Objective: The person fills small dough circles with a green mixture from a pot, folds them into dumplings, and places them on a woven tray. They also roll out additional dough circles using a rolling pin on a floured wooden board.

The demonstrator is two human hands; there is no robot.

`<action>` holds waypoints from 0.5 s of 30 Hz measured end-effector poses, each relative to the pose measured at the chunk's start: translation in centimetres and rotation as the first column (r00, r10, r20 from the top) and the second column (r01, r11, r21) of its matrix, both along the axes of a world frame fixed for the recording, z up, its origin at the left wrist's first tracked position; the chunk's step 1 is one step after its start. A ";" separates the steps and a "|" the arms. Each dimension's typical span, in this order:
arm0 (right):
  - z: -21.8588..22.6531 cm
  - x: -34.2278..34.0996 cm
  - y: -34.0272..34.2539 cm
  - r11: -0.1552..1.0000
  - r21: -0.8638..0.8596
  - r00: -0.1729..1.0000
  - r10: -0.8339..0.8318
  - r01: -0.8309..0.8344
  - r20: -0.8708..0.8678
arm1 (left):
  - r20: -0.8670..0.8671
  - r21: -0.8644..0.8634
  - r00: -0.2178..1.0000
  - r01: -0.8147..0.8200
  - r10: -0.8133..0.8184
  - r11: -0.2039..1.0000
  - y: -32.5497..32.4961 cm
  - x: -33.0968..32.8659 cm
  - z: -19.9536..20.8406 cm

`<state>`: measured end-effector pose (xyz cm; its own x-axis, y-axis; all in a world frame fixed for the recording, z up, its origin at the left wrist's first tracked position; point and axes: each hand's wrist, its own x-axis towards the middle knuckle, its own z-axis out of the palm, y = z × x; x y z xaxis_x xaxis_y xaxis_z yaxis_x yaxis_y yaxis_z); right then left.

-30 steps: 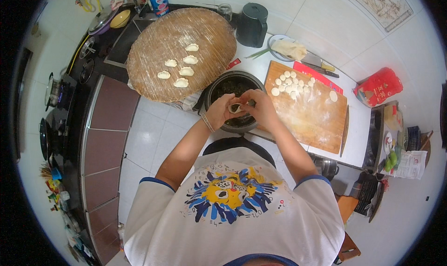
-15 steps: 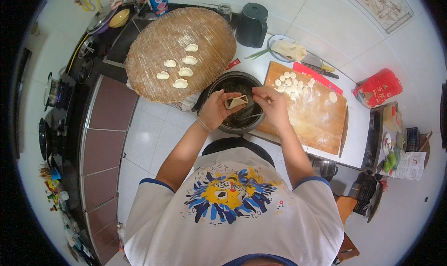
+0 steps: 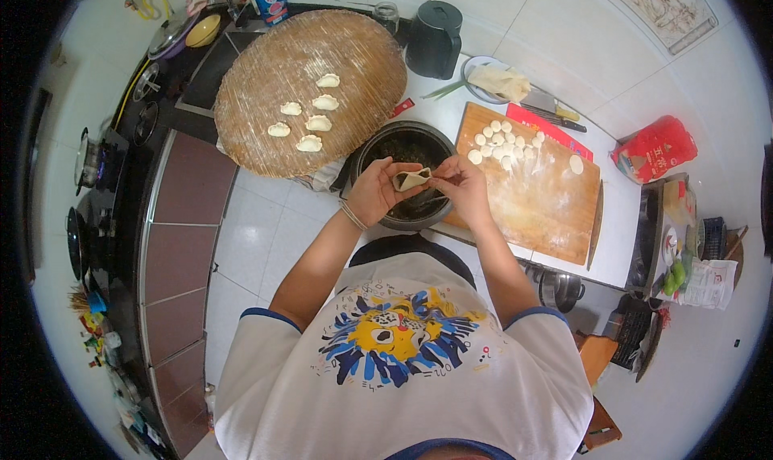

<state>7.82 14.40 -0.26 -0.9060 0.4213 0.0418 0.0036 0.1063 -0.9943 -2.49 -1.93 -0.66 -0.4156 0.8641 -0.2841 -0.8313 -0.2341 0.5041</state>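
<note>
My left hand point(image 3: 375, 192) cups a folded dumpling wrapper point(image 3: 413, 179) whose top edge gapes slightly. My right hand point(image 3: 462, 188) pinches the wrapper's right end between thumb and fingers. Both hands are above a large dark bowl point(image 3: 405, 130) with dark filling at its bottom. A thin stick, partly hidden, shows beside the right fingers. To the left, several finished dumplings point(image 3: 319, 123) lie on a round, floured woven tray point(image 3: 266, 61). On the right, a wooden board point(image 3: 539, 222) carries several small dough pieces point(image 3: 498, 138) and one flat dough round point(image 3: 576, 165).
Behind the bowl stands a dark kettle point(image 3: 435, 41). A plate with dough point(image 3: 499, 83) and knives point(image 3: 560, 120) lie past the board, and a red bag point(image 3: 656, 150) stands at the right. Farther left, a pot point(image 3: 87, 163) sits on the stove over a flame.
My right hand has moved left and down onto the wrapper, where it now pinches the right end. The wrapper looks more closed than before.
</note>
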 end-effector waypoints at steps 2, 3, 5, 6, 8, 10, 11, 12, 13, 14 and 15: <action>0.4 0.2 0.0 0.990 0.140 0.999 -0.017 0.012 0.032 | -0.003 -0.013 1.000 -0.008 0.008 1.000 0.0 0.1 -0.2; 0.6 0.2 -0.1 0.978 0.209 0.999 -0.026 0.016 0.046 | -0.005 -0.020 1.000 -0.013 0.013 1.000 0.0 0.1 -0.2; 1.5 0.2 -0.3 0.938 0.348 1.000 -0.004 0.004 -0.003 | -0.011 -0.030 1.000 -0.021 0.020 0.999 0.1 0.2 -0.2; 1.9 0.3 -0.4 0.910 0.415 1.000 0.009 0.002 -0.025 | -0.014 -0.034 1.000 -0.023 0.023 0.999 0.1 0.2 -0.1; 2.2 0.3 -0.7 0.907 0.420 1.000 0.010 -0.005 -0.009 | -0.015 -0.045 0.999 -0.032 0.032 0.998 0.1 0.2 0.0; 2.5 0.3 -0.8 0.899 0.438 1.000 0.012 -0.009 -0.004 | -0.021 -0.052 0.999 -0.032 0.031 0.998 0.1 0.2 0.0; 2.6 0.3 -0.9 0.891 0.454 1.000 0.014 -0.008 -0.009 | -0.026 -0.054 0.999 -0.027 0.026 0.998 0.1 0.3 0.1; 2.6 0.3 -0.9 0.883 0.468 1.000 0.016 -0.008 -0.014 | -0.032 -0.056 0.999 -0.022 0.021 0.998 0.2 0.3 0.1; 2.5 0.3 -0.9 0.881 0.474 1.000 0.010 -0.007 -0.004 | -0.044 -0.056 0.999 -0.017 0.015 0.998 0.2 0.3 0.1; 2.4 0.3 -0.8 0.878 0.479 1.000 0.004 -0.007 0.006 | -0.057 -0.055 0.998 -0.012 0.008 0.998 0.3 0.4 0.0; 2.2 0.2 -0.8 0.875 0.484 1.000 -0.001 -0.006 0.015 | -0.070 -0.055 0.998 -0.007 0.003 0.998 0.4 0.4 -0.1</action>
<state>8.03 13.60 1.94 -0.9092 0.3494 0.2266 0.0169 0.5745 -0.8183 -2.05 -1.53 -0.76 -0.4402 0.8459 -0.3013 -0.7926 -0.2084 0.5730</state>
